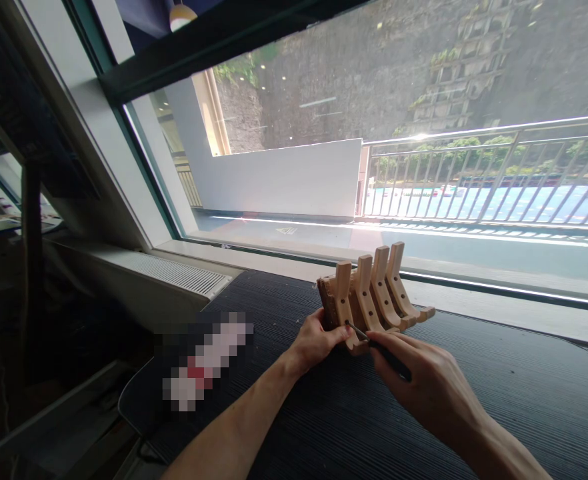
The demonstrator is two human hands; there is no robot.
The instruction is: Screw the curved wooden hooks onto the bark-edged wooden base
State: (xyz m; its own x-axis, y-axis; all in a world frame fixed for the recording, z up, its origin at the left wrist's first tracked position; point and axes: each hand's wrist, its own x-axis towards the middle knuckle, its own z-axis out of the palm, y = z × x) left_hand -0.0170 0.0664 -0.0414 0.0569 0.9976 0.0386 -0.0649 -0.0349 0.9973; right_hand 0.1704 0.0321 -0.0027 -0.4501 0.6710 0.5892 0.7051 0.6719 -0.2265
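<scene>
A wooden rack with several curved, hook-like uprights stands tilted on the dark table. Each upright has dark round holes, and a brown board joins them at the back. My left hand grips the rack's left end, its thumb along the nearest upright. Wrapped in my right hand is a screwdriver with a black handle. Its thin metal shaft runs to the lower hole of the leftmost upright, close to my left thumb. Whether a screw sits in that hole is too small to tell.
Ribbed black table lies under both hands. A pixelated, pale and red object lies on its left. Behind the table runs a large window with a white sill; a vented ledge is at left.
</scene>
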